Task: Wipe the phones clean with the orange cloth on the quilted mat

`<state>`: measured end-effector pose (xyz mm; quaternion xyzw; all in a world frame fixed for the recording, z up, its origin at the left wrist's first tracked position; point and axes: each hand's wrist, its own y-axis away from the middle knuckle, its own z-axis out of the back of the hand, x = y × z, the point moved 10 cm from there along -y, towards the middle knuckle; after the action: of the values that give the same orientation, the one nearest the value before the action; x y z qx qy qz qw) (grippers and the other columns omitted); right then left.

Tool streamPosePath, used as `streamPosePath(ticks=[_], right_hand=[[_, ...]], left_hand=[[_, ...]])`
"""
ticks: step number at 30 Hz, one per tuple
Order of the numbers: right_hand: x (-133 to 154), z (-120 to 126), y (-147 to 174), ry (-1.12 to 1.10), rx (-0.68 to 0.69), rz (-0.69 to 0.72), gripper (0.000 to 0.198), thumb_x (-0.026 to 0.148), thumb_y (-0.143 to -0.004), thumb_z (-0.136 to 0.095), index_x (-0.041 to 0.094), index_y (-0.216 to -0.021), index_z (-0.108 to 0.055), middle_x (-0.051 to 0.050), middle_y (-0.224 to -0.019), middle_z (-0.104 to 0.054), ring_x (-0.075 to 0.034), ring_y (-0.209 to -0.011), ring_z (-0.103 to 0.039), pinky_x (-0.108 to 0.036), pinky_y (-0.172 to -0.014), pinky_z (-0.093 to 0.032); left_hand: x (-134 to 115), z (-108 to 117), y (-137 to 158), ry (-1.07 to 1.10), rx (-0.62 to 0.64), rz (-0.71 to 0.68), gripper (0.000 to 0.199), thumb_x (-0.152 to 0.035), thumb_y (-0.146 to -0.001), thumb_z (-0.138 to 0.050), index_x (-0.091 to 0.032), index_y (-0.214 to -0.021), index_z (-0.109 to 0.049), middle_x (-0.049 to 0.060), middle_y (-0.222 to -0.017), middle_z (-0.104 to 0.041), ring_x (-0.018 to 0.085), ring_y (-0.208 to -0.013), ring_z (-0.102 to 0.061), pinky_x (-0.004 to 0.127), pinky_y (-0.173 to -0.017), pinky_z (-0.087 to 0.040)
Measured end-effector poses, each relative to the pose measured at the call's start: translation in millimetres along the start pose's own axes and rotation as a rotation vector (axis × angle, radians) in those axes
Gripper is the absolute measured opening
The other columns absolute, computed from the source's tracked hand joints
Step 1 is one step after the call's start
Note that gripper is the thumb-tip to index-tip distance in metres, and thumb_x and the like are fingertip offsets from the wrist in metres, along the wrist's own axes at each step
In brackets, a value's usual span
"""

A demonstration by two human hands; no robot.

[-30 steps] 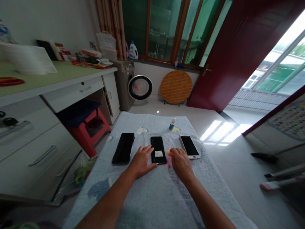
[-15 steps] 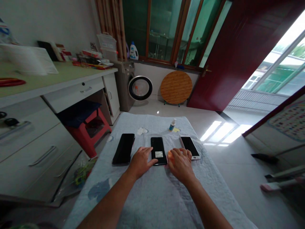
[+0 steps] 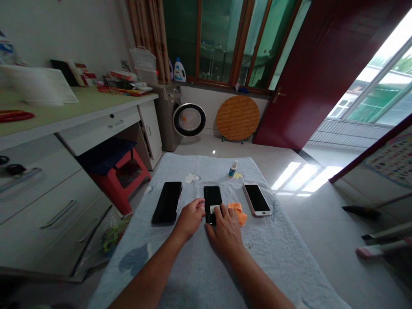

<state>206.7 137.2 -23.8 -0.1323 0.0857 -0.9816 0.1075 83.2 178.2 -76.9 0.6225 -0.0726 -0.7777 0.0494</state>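
Observation:
A black phone (image 3: 211, 193) with a white label (image 3: 213, 209) near its lower end lies in the middle of the cloth-covered table. My right hand (image 3: 228, 227) rests over its lower right part, fingers stretched out on the phone and partly hiding the label, thumb by the bottom edge. Close to the left edge is my left hand (image 3: 189, 218), its fingers curled in with nothing visible in them. An orange cloth (image 3: 240, 214) lies crumpled just right of my right hand. To the left sits a larger black phone (image 3: 167, 202); to the right, a white-framed phone (image 3: 257, 199).
A small spray bottle (image 3: 232, 169) stands toward the table's far edge. Left are a desk (image 3: 106, 103) and a red stool (image 3: 138, 171). Beyond are a washing machine with its round door (image 3: 189, 119) swung open and a round wooden tabletop (image 3: 238, 118) against the wall.
My right hand has let go of the orange cloth, leaving it on the table, and moved left onto the middle phone. My left hand's fingers have drawn together beside it.

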Motion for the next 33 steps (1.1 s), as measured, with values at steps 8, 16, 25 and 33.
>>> streamPosePath(ticks=[8, 16, 25, 33], right_hand=[[-6.1, -0.3, 0.2, -0.041, -0.006, 0.024, 0.041, 0.041, -0.079, -0.064, 0.02, -0.114, -0.057, -0.013, -0.127, -0.053, -0.031, -0.111, -0.046, -0.043, -0.095, -0.036], [-19.0, 6.9, -3.8, -0.082, -0.056, -0.028, 0.03, 0.037, -0.086, -0.054, 0.02, -0.11, -0.057, -0.012, -0.114, -0.058, -0.028, -0.105, -0.051, -0.038, -0.089, -0.038], [-5.9, 0.2, -5.2, -0.029, -0.048, -0.027, 0.038, 0.042, -0.078, -0.065, 0.019, -0.108, -0.057, -0.013, -0.114, -0.056, -0.03, -0.103, -0.048, -0.042, -0.09, -0.037], [-7.2, 10.4, -4.6, -0.118, -0.138, -0.005, 0.024, 0.029, -0.085, -0.053, 0.017, -0.104, -0.061, -0.01, -0.097, -0.064, -0.025, -0.092, -0.056, -0.036, -0.085, -0.041]], left_hand=[[8.1, -9.9, 0.1, 0.21, 0.029, 0.12, 0.035, -0.024, -0.082, -0.057, -0.017, -0.116, -0.056, 0.012, -0.117, -0.062, 0.014, -0.082, -0.067, 0.021, -0.064, -0.05], [3.8, -7.2, 1.7, 0.205, -0.003, 0.11, 0.033, -0.022, -0.079, -0.055, -0.017, -0.111, -0.057, 0.01, -0.111, -0.066, 0.017, -0.089, -0.066, 0.02, -0.06, -0.045], [10.0, -5.1, 5.5, 0.504, 0.009, 0.243, 0.033, -0.023, -0.081, -0.058, -0.019, -0.114, -0.057, 0.009, -0.114, -0.064, 0.01, -0.07, -0.065, 0.016, -0.05, -0.037], [3.6, -15.6, 8.2, 0.752, 0.04, 0.23, 0.039, -0.021, -0.079, -0.063, -0.015, -0.117, -0.06, 0.009, -0.108, -0.066, 0.011, -0.079, -0.061, 0.02, -0.062, -0.042]])
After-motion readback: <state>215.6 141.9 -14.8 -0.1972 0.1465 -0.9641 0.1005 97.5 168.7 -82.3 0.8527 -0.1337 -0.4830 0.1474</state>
